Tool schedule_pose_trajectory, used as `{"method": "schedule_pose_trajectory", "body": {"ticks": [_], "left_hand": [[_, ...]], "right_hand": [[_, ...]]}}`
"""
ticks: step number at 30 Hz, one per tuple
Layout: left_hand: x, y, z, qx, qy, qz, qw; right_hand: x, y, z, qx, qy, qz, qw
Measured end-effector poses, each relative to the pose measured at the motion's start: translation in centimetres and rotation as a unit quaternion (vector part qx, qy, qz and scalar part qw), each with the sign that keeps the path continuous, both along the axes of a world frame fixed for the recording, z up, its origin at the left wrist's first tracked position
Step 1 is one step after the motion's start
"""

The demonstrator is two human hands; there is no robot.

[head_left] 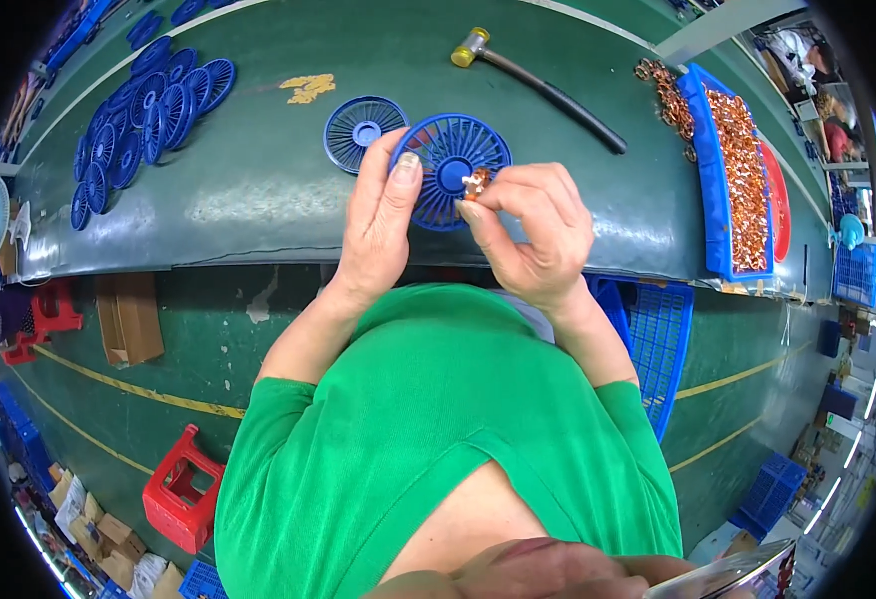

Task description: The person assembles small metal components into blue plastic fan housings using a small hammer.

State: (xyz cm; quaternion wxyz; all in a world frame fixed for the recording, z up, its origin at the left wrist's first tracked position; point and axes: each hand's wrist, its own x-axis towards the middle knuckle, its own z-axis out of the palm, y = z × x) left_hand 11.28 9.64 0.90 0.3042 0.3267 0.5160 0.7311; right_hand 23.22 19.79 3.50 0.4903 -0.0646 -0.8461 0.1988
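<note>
My left hand [380, 225] grips a round blue plastic grille [450, 135] by its left edge, thumb on the near face. Thin ribs run from the grille's rim to a solid centre disc. In front of that disc, my right hand [543, 230] pinches a small shiny copper-coloured metal piece [475, 183] between thumb and fingertips. Whether the piece touches the grille I cannot tell. A second blue grille [343, 135] lies on the green table just behind my left hand, its hub facing up.
A pile of similar blue grilles [151, 105] covers the table's left side. A mallet [548, 90] with a yellow-faced head lies at the back. On the right stands a blue tray [707, 170] full of copper-coloured pieces, with loose ones [672, 105] beside it. A red stool [180, 499] stands on the floor.
</note>
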Motion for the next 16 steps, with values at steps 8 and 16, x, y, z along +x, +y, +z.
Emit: {"method": "schedule_pose_trajectory", "body": {"ticks": [8, 16], "left_hand": [[2.3, 0.6, -1.7, 0.051, 0.090, 0.015, 0.995], [3.5, 2.1, -1.6, 0.096, -0.031, -0.005, 0.995]], "right_hand": [[-0.8, -0.4, -1.1, -0.029, -0.082, -0.099, 0.991], [-0.7, -0.5, -2.1, 0.036, -0.035, -0.217, 0.975]]}}
